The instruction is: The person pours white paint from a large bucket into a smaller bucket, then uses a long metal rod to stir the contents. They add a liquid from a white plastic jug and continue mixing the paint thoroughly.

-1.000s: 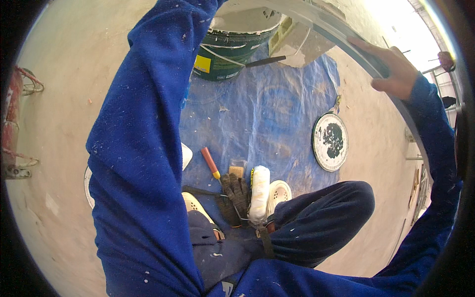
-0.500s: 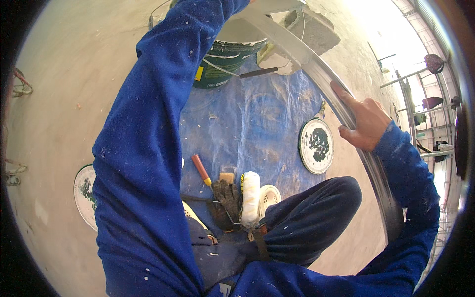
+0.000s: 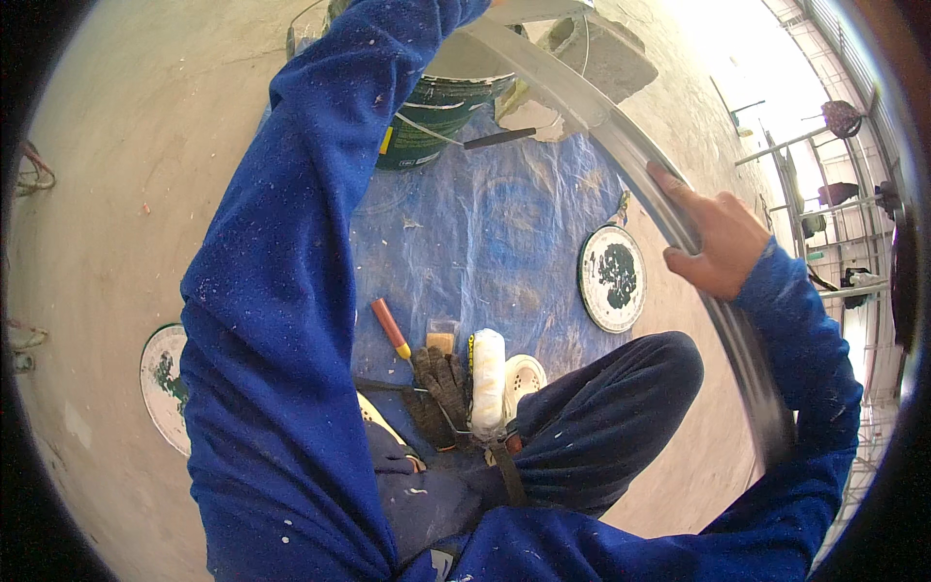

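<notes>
A long silvery metal bar (image 3: 635, 165), bent by the lens, runs from the upper middle down to the lower right, beside my right forearm. My right hand (image 3: 720, 242) is closed on it, index finger laid along one side and thumb on the other. My left arm reaches up over a green bucket (image 3: 436, 116); only a sliver of my left hand (image 3: 497, 3) shows at the top edge, its fingers hidden. The bar passes over the bucket's right side, near that hand. The bucket's wire handle with a black grip (image 3: 499, 139) hangs down.
A blue plastic sheet (image 3: 465, 233) covers the floor. Two white round lids with dark smears (image 3: 613, 276) lie at right and left (image 3: 163, 388). Near my legs are a paint roller (image 3: 488, 373), dark gloves (image 3: 439, 388) and a red-handled tool (image 3: 390, 325). A rough block (image 3: 616, 63) stands behind the bucket.
The view has shifted slightly, so the floor things sit a little further left and higher. My right hand keeps its grip on the metal bar.
</notes>
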{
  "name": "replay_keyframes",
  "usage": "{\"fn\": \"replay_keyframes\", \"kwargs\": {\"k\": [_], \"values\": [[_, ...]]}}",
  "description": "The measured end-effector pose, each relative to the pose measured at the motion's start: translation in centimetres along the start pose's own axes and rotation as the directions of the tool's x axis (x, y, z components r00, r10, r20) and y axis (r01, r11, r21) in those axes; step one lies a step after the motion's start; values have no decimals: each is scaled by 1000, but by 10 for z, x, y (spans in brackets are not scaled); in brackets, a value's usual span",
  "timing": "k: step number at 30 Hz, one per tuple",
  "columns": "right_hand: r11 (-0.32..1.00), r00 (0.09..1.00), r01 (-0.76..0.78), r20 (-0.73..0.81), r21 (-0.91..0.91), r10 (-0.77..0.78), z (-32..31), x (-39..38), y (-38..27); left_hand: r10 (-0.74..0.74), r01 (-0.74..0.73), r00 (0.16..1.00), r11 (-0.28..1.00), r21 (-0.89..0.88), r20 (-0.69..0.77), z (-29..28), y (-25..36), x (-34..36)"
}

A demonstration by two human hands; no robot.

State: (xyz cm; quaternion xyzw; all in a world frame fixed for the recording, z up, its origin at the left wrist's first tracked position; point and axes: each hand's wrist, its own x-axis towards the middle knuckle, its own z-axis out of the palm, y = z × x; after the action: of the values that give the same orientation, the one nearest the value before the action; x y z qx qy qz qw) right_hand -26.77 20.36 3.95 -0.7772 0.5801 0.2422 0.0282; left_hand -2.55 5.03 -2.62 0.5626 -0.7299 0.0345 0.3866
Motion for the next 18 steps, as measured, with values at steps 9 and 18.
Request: {"fn": "replay_keyframes", "kwargs": {"k": [9, 18], "values": [[966, 962, 111, -218, -235, -164, -23, 15, 47, 4, -3, 998, 1000, 27, -62, 5, -1, 2], [751, 810, 344, -227, -564, -541, -58, 69, 110, 36, -35, 997, 999, 20, -72, 15, -13, 11]]}}
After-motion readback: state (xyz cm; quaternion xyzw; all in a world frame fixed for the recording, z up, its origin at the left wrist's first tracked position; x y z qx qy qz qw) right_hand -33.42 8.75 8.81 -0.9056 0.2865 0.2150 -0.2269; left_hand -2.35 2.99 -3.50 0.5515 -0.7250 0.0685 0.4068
